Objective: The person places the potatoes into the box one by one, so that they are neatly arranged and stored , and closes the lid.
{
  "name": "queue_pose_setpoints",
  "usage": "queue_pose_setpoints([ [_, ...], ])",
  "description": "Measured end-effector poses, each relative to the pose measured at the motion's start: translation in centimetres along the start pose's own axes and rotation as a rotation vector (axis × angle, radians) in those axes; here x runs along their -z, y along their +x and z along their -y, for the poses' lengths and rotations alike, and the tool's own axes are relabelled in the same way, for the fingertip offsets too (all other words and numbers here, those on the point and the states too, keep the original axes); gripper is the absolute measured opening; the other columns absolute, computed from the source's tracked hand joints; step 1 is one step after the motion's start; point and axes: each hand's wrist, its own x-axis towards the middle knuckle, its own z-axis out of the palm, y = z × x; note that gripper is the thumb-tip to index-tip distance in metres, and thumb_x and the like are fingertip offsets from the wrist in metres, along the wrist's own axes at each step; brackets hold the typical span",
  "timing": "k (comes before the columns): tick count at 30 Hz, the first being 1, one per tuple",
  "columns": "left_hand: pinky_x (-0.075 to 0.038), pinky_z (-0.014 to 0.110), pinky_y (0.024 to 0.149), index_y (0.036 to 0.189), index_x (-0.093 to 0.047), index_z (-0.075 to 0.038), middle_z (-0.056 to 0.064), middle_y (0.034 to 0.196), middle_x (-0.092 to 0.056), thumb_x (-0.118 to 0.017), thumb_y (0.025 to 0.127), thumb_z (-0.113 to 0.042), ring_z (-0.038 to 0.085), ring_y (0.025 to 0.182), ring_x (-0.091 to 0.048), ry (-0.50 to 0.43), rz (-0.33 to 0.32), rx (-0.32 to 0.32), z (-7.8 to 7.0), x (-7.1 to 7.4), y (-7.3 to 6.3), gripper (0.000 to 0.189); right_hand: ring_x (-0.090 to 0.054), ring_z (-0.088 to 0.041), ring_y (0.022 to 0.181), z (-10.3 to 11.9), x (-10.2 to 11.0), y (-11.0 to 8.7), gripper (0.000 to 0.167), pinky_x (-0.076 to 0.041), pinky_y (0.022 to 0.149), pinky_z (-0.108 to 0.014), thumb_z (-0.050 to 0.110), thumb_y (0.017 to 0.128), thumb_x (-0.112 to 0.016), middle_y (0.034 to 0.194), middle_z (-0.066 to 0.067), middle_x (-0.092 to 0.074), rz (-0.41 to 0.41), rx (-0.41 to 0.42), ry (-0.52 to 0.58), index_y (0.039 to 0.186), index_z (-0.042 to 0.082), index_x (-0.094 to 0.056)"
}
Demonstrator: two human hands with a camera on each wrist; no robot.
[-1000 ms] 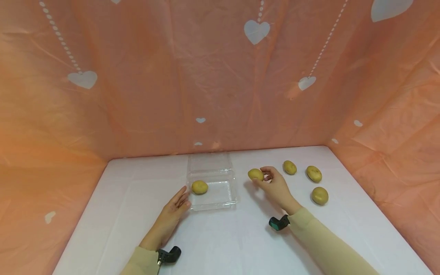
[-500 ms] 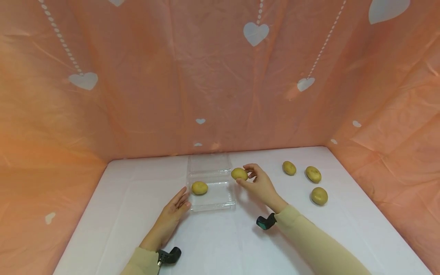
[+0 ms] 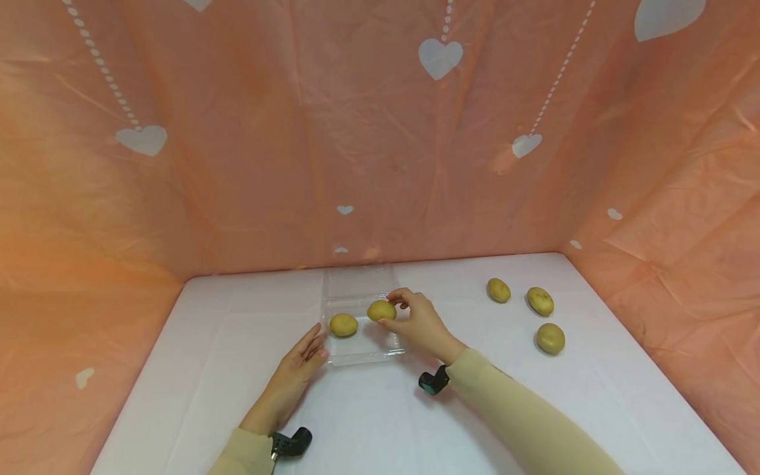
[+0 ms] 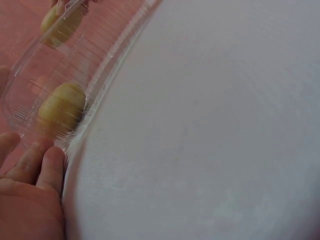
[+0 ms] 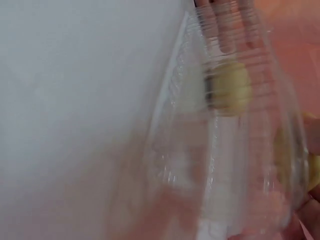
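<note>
In the head view a clear plastic clamshell box (image 3: 362,358) stands on the white table with its lid (image 3: 359,282) laid back. One potato (image 3: 343,324) lies inside, at the left end. My right hand (image 3: 423,324) pinches a second potato (image 3: 381,311) between thumb and fingers, over the right part of the box. My left hand (image 3: 297,369) rests beside the box's left wall with fingers fairly straight. In the left wrist view its fingertips (image 4: 52,160) are at the clear wall, close to the potato inside (image 4: 62,110). The right wrist view is blurred.
Three more potatoes lie at the table's right: one farther back (image 3: 499,290), one to its right (image 3: 540,301) and one nearer the front (image 3: 551,338). An orange curtain (image 3: 255,165) with white hearts hangs behind the table (image 3: 196,369) and at its sides.
My right hand has carried its potato leftward from the table's right half to over the box. My left hand and the potato in the box have stayed in place.
</note>
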Motion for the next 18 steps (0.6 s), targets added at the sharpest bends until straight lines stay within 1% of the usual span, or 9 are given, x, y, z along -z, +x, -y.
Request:
queue_pose_setpoints([
  [5, -0.026, 0.036, 0.111, 0.153, -0.027, -0.015, 0.013, 0.153, -0.032, -0.062, 0.096, -0.022, 0.026, 0.14, -0.026, -0.005, -0.003, 0.021, 0.1, 0.0, 0.0, 0.067, -0.054, -0.027, 0.099, 0.3, -1.0, 0.5, 0.038, -0.03, 0.09, -0.04, 0.029, 0.078, -0.082, 0.101, 0.006, -0.063, 0.031, 0.03, -0.077, 0.107, 0.015, -0.063],
  [10, -0.026, 0.035, 0.111, 0.153, -0.026, -0.015, 0.014, 0.153, -0.032, -0.062, 0.096, -0.023, 0.027, 0.14, -0.027, 0.006, 0.003, 0.013, 0.1, 0.0, 0.0, 0.068, -0.055, -0.021, 0.097, 0.3, -1.6, 1.0, 0.037, -0.025, 0.094, -0.042, 0.03, 0.079, -0.082, 0.101, 0.006, -0.063, 0.079, 0.012, -0.154, 0.107, 0.015, -0.062],
  [14, -0.026, 0.034, 0.111, 0.153, -0.026, -0.015, 0.014, 0.153, -0.031, -0.062, 0.096, -0.023, 0.027, 0.14, -0.026, 0.01, 0.009, 0.008, 0.1, 0.1, 0.1, 0.068, -0.056, -0.017, 0.097, 0.4, -2.0, 1.2, 0.039, -0.023, 0.096, -0.043, 0.033, 0.079, -0.081, 0.104, 0.007, -0.064, 0.112, -0.004, -0.228, 0.108, 0.016, -0.062],
  [18, -0.027, 0.032, 0.11, 0.153, -0.026, -0.015, 0.014, 0.153, -0.031, -0.062, 0.095, -0.023, 0.027, 0.14, -0.026, 0.005, 0.013, 0.008, 0.1, 0.1, 0.1, 0.069, -0.055, -0.017, 0.099, 0.7, -2.2, 1.4, 0.038, -0.023, 0.095, -0.044, 0.032, 0.079, -0.081, 0.105, 0.005, -0.064, 0.127, -0.012, -0.244, 0.108, 0.015, -0.062],
])
